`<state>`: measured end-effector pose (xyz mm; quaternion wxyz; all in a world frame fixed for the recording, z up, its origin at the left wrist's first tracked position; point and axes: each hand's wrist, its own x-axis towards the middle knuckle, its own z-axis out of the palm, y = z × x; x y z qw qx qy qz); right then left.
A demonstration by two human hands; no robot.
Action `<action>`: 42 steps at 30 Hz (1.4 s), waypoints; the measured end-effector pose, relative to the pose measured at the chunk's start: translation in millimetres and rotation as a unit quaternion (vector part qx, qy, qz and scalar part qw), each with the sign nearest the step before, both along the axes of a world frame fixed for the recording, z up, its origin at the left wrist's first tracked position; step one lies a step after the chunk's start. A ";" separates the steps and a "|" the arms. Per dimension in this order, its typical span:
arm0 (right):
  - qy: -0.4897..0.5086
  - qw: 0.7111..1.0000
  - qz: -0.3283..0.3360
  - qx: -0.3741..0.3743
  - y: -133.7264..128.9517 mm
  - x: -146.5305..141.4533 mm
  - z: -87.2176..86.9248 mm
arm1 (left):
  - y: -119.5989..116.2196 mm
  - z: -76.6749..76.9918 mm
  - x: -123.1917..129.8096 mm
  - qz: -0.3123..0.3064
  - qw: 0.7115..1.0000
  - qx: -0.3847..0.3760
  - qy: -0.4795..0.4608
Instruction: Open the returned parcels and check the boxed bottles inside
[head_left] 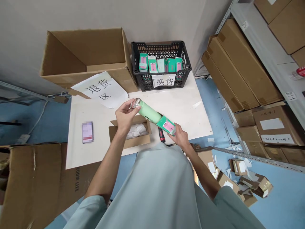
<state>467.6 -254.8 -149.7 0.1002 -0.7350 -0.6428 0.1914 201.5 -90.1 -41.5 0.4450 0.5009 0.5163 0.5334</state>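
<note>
A light green cylindrical bottle (150,112) with a shiny metal end lies slanted between my hands, its lower part inside a green and pink box (166,125). My left hand (126,116) has its fingers closed round the metal end. The bottom of the green box is held in my right hand (179,136). Below the bottle, an open small cardboard box (137,141) holds crumpled white packing. A black and red tool (161,135) lies on the white table (95,152) beneath the green box, partly hidden by it.
A large open carton (88,54) with a loose printed sheet (102,90) stands at the back left. Beside it, a black crate (162,68) holds several green and pink boxes. A blurred purple item (88,132) lies at the table's left. Shelves with cartons (247,63) stand right.
</note>
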 end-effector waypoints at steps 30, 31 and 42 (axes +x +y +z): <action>0.103 0.995 -0.001 0.009 17.0 -19.5 12.6 | -25.1 3.9 14.7 -0.250 0.948 0.037 0.194; 0.105 0.994 0.001 0.007 16.1 -18.3 13.0 | -22.5 3.4 13.4 -0.262 0.946 0.040 0.187; 0.155 0.988 -0.009 -0.018 11.3 -8.8 23.4 | -10.7 -12.6 23.2 -0.298 0.934 -0.018 0.196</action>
